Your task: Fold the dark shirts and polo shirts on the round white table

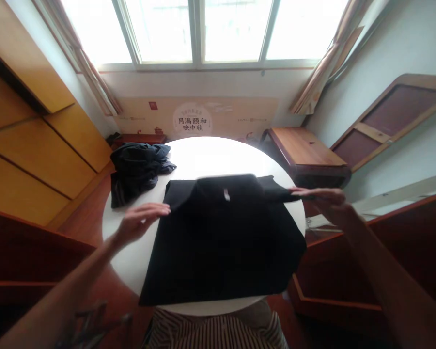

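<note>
A black shirt [221, 252] lies spread over the round white table [207, 150], with a small whitish label near its upper edge. Its upper part is lifted and slightly blurred by motion. On the left, my left hand [140, 220] pinches a corner of the cloth between fingertips. My right hand [323, 198] grips the opposite upper corner, holding it off the tabletop at the right rim. The shirt's lower edge reaches close to the near side of the table.
A heap of dark clothes [138, 167] sits at the table's left edge. Beyond the right rim stands a wooden side table [305, 148]. Yellow cabinets [39, 150] line the left wall, and windows [236, 31] are at the back. Dark red wooden furniture [378, 261] stands near my right arm.
</note>
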The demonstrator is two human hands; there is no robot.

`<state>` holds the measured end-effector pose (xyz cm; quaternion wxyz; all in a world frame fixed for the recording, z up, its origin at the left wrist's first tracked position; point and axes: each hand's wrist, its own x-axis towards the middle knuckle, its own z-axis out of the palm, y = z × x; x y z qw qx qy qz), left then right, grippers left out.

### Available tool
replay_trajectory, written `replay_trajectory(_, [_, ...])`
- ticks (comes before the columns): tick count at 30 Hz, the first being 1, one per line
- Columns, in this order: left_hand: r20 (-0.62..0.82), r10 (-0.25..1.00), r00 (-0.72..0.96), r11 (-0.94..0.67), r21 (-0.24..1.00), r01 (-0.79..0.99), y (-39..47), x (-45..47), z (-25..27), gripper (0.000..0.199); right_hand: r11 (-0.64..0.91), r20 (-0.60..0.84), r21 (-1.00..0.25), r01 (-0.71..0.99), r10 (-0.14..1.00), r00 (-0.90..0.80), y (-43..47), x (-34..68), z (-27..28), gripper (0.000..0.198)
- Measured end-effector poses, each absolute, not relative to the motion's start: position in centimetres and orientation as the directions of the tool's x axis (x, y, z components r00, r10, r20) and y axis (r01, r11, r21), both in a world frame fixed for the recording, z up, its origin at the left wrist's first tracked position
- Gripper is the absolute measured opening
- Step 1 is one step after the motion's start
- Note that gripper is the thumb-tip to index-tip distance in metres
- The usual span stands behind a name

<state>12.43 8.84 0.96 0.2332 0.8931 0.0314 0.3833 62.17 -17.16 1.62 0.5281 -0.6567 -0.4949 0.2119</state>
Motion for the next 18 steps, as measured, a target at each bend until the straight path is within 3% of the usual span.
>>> replay_trajectory(2, [0.591,0.164,0.790,-0.886,0.440,-0.144,5.8,9.5,-1.5,0.027,0.085,0.183,-0.904,0.420,0.963,0.199,-21.3,61.0,-1.3,0.017])
replay_trajectory(4, [0.543,0.119,0.831,-0.901,0.411,-0.140,4.1,7.7,-3.1,0.030,0.097,0.161,-0.884,0.457,0.982,0.103,-23.6,60.0,-3.5,0.018])
replay_trajectory(9, [0.501,0.087,0.861,-0.939,0.330,-0.097,3.6,6.6,-2.9,0.034,0.182,0.245,-0.861,0.475,0.967,0.074,-24.8,59.4,-4.5,0.020])
replay_trajectory(13, [0.397,0.031,0.917,-0.935,0.335,-0.114,3.6,6.4,-2.0,0.031,0.111,0.116,-0.798,0.592,0.993,-0.030,-25.2,60.0,-3.1,0.023])
replay_trajectory(16, [0.307,0.097,0.947,-0.889,0.455,-0.056,4.5,7.1,-2.0,0.025,0.041,0.021,-0.811,0.584,0.999,-0.042,-24.5,60.4,-1.8,0.028])
replay_trajectory(18, [0.341,0.273,0.899,-0.852,0.520,0.062,6.4,8.7,-2.2,0.024,-0.012,0.070,-0.842,0.539,0.989,0.132,-22.6,60.8,-0.9,0.033])
